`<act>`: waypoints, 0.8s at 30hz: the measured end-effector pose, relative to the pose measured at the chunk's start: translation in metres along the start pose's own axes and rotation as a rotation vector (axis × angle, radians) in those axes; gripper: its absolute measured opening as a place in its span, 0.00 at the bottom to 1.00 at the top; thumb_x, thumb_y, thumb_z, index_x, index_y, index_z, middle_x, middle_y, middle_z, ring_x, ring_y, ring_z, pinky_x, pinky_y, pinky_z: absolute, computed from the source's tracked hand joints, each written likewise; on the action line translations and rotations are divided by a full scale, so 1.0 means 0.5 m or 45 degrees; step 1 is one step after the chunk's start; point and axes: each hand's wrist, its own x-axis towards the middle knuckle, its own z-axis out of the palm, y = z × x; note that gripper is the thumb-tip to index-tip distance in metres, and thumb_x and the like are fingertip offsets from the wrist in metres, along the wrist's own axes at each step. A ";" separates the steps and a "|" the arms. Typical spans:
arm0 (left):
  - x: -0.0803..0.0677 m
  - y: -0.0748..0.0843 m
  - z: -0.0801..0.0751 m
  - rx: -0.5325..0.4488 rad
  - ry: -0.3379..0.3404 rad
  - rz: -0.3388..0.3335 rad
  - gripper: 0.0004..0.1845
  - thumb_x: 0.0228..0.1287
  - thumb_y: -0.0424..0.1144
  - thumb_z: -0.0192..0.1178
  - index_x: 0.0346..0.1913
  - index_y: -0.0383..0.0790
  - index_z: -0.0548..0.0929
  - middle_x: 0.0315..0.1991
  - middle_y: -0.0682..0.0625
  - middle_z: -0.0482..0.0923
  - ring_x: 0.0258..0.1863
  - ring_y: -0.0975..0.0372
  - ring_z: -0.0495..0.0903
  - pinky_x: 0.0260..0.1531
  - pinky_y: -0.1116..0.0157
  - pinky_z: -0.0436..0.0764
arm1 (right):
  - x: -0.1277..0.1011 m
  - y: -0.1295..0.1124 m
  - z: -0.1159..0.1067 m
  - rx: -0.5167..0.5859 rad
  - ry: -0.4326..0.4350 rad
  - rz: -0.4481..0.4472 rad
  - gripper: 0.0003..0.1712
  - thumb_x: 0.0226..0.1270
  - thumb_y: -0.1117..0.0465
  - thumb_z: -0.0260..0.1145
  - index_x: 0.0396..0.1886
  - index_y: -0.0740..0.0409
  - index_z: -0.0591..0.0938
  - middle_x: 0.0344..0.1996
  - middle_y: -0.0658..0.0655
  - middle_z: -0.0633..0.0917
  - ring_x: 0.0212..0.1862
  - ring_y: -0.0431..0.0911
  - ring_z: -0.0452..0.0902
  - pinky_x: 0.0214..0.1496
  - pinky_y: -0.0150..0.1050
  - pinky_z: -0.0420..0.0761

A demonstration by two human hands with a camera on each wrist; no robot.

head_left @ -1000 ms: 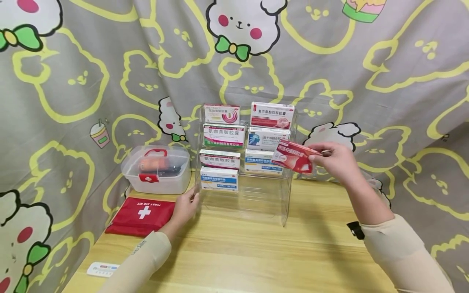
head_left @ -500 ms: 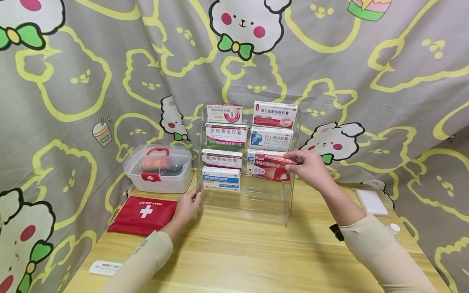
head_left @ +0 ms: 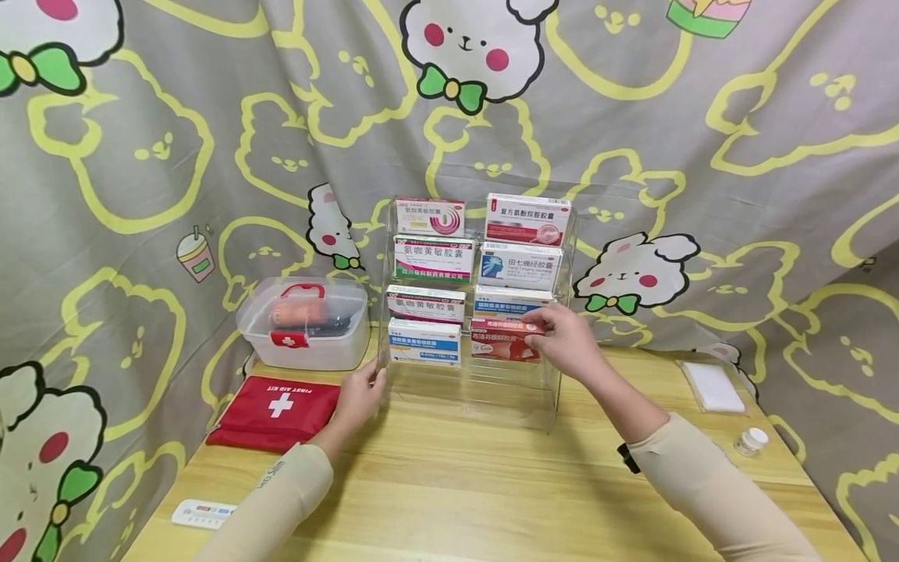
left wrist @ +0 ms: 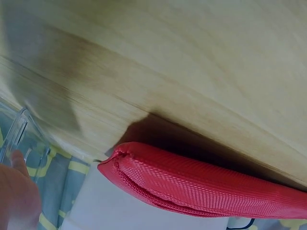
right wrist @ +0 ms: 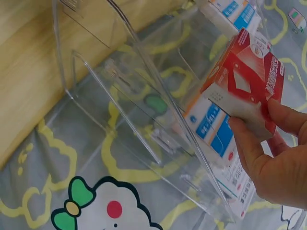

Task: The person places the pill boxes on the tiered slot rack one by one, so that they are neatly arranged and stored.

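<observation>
A clear plastic display rack (head_left: pixel 506 398) stands on the table, with white, red, green and blue medicine boxes on its tiers in two columns. My right hand (head_left: pixel 565 339) pinches a red medicine box (head_left: pixel 495 347) by its right end. This box is at the right column, just below a blue-and-white box (head_left: pixel 511 301) and level with another blue-and-white box (head_left: pixel 424 345) on the left. In the right wrist view, thumb and fingers grip the red carton's end, over the tier. My left hand (head_left: pixel 358 402) holds the rack's lower left side; its fingertip meets the clear panel (left wrist: pixel 21 127) in the left wrist view.
Left of the rack are a clear lidded box (head_left: pixel 330 343) with a red handle and a red first aid pouch (head_left: pixel 260 429). A white test cassette (head_left: pixel 200 513) lies at front left. On the right are a white pad (head_left: pixel 714 388) and a small white bottle (head_left: pixel 751 442).
My right hand has carried the red medicine box left and down, from beside the rack to the right column's fourth level. The left hand has stayed at the rack's side.
</observation>
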 end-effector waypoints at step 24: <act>-0.001 -0.004 0.002 0.003 0.010 0.011 0.17 0.62 0.29 0.57 0.53 0.29 0.80 0.43 0.34 0.82 0.39 0.47 0.84 0.38 0.53 0.83 | -0.002 0.024 0.054 -0.349 0.160 -0.237 0.14 0.54 0.64 0.72 0.42 0.57 0.86 0.34 0.54 0.81 0.35 0.48 0.77 0.37 0.44 0.79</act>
